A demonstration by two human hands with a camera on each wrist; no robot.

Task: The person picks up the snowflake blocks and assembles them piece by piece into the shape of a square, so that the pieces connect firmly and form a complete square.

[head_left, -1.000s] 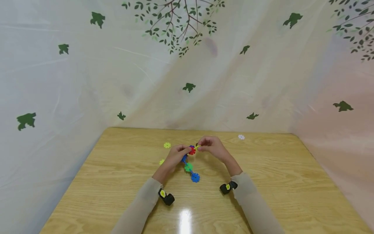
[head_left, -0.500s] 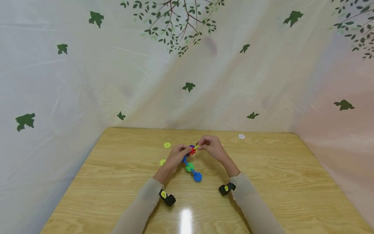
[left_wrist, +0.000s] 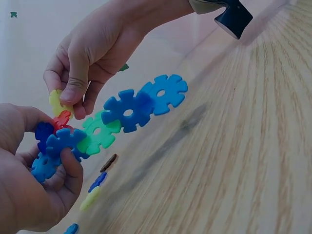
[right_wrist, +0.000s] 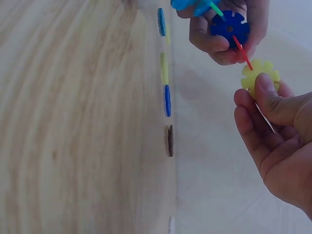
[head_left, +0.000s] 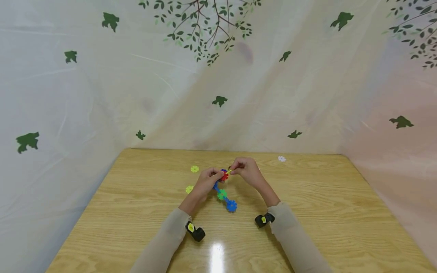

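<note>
Forearms in beige sleeves (head_left: pixel 162 242) reach forward and angle inward over a wooden table (head_left: pixel 327 197), where two hands meet at a chain of notched discs (left_wrist: pixel 118 106). The left hand (head_left: pixel 204 181), palm turned inward, curls its fingers round the chain's far end, close by a red disc (head_left: pixel 225 176). The right hand (head_left: pixel 249 173), wrist bent, pinches a yellow disc (right_wrist: pixel 252 77) between thumb and fingers, its rim touching the red disc's edge. The chain's long axis slants from the left hand back toward the person and to the right, ending in a blue disc (head_left: pixel 231 206); the wrist view shows it clear of the tabletop. In the head view, two loose yellow discs (head_left: pixel 194 169) lie left of the left hand; a white disc (head_left: pixel 281 159) lies beyond the right.
</note>
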